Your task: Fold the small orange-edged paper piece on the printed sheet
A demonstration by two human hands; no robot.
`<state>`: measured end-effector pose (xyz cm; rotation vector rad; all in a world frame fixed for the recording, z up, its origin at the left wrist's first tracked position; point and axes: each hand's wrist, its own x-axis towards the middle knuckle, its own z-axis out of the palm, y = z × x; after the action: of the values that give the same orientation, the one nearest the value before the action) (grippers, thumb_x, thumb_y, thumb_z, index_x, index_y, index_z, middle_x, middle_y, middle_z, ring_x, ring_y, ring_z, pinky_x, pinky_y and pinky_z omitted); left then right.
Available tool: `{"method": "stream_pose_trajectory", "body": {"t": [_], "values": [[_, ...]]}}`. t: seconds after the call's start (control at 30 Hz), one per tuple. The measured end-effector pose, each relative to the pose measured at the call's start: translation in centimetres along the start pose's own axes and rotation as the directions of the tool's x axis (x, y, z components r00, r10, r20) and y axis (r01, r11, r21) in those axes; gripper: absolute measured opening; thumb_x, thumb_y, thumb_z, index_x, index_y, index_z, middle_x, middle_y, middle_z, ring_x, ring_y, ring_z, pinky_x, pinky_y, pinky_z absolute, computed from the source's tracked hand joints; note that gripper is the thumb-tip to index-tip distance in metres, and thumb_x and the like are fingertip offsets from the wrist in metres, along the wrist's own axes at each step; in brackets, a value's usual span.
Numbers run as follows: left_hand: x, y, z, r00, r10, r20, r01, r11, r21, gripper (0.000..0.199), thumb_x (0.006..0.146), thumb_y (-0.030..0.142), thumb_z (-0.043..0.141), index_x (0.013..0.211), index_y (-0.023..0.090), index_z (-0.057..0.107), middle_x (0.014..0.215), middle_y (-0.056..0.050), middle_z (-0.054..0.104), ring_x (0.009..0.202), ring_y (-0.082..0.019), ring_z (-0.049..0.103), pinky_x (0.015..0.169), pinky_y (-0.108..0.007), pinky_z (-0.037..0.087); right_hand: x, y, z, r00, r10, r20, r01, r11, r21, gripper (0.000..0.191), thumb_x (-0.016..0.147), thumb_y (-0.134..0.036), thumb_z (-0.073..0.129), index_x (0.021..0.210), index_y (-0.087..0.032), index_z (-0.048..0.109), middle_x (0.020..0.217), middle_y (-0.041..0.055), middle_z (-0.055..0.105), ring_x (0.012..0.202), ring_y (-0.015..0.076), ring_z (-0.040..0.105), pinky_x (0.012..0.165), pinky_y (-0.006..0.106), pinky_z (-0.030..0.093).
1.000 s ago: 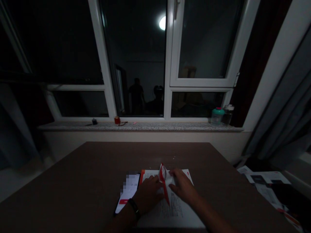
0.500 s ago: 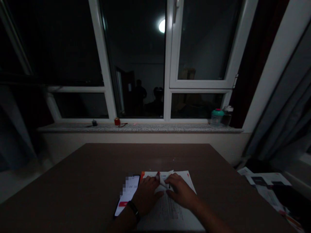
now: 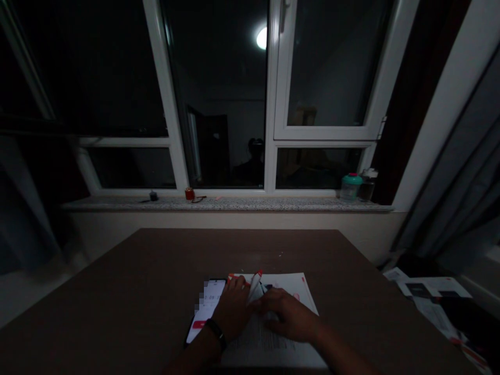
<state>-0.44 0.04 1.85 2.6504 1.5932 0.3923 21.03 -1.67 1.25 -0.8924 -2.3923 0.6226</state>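
Observation:
My left hand (image 3: 233,308), with a dark band on its wrist, rests on the left part of a printed sheet (image 3: 287,349). A white pen-like stick with a red end (image 3: 255,283) slants up from between its thumb and forefinger. My right hand (image 3: 291,313) is curled over the middle of the sheet, its fingertips close to the left thumb. Beside those fingertips shows a small dark and pale piece (image 3: 267,287); its kind is unclear, and the right fingers hide what they may pinch. A phone with a lit screen (image 3: 209,307) lies left of my left hand.
The brown table (image 3: 117,291) reaches toward the window wall. On the stone sill (image 3: 250,204) stand a small red jar (image 3: 189,194), a dark little bottle (image 3: 153,196) and a green-lidded container (image 3: 351,186). Papers (image 3: 433,286) lie beyond the table's right side.
The white stick now stands out more above the left hand. My right hand has turned and come closer to the left thumb. A reflected figure has left the window pane.

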Motion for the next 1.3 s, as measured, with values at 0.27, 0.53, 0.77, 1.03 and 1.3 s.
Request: {"method": "stream_pose_trajectory", "body": {"t": [0.27, 0.53, 0.77, 1.03, 1.3], "values": [[0.1, 0.1, 0.4, 1.000, 0.017, 0.026, -0.016, 0.999, -0.034, 0.031, 0.092, 0.036, 0.062, 0.116, 0.017, 0.058, 0.122, -0.012, 0.058, 0.115, -0.029, 0.051, 0.099, -0.044, 0.037, 0.3, 1.0, -0.4, 0.979, 0.111, -0.171, -0.117, 0.993, -0.025, 0.024, 0.082, -0.014, 0.061, 0.104, -0.023, 0.067, 0.108, 0.0056, 0.067, 0.107, 0.0220, 0.057, 0.095, 0.036, 0.042], [0.0, 0.4, -0.1, 0.996, 0.065, 0.067, -0.052, 0.983, -0.178, 0.031, 0.092, 0.030, 0.058, 0.121, 0.023, 0.054, 0.119, -0.007, 0.059, 0.113, -0.026, 0.053, 0.099, -0.041, 0.037, -0.1, 0.9, -0.7, 0.998, 0.026, -0.061, -0.031, 0.997, -0.078, 0.016, 0.085, -0.016, 0.061, 0.094, -0.025, 0.071, 0.092, 0.0025, 0.069, 0.096, 0.0203, 0.059, 0.090, 0.034, 0.041], [-0.1, 0.7, -0.8, 0.985, 0.149, 0.086, -0.119, 0.951, -0.285, 0.034, 0.085, 0.020, 0.063, 0.117, 0.025, 0.053, 0.121, -0.004, 0.057, 0.113, -0.023, 0.052, 0.100, -0.037, 0.038, 0.2, 1.7, -0.6, 0.950, 0.136, -0.282, -0.159, 0.985, -0.060, 0.014, 0.090, -0.022, 0.054, 0.081, -0.021, 0.065, 0.085, 0.0032, 0.066, 0.089, 0.0195, 0.059, 0.081, 0.030, 0.042], [-0.3, 0.8, -0.8, 0.969, 0.218, 0.115, -0.180, 0.946, -0.271, 0.045, 0.082, 0.021, 0.067, 0.124, 0.025, 0.052, 0.123, -0.005, 0.056, 0.109, -0.025, 0.052, 0.097, -0.039, 0.042, 0.4, 1.4, -0.6, 0.932, 0.198, -0.305, -0.182, 0.980, 0.080, 0.024, 0.098, -0.030, 0.046, 0.087, -0.020, 0.065, 0.088, 0.0032, 0.066, 0.084, 0.0170, 0.061, 0.078, 0.027, 0.044], [-0.3, 0.9, -1.6, 0.973, 0.209, 0.094, -0.180, 0.951, -0.249, 0.039, 0.084, 0.020, 0.068, 0.122, 0.024, 0.057, 0.121, -0.004, 0.063, 0.113, -0.026, 0.054, 0.102, -0.042, 0.037, 0.3, 0.4, -1.1, 0.976, 0.162, -0.147, -0.163, 0.987, 0.005, 0.033, 0.101, -0.033, 0.041, 0.088, -0.020, 0.068, 0.091, 0.0040, 0.069, 0.088, 0.0175, 0.062, 0.083, 0.027, 0.044]]}}
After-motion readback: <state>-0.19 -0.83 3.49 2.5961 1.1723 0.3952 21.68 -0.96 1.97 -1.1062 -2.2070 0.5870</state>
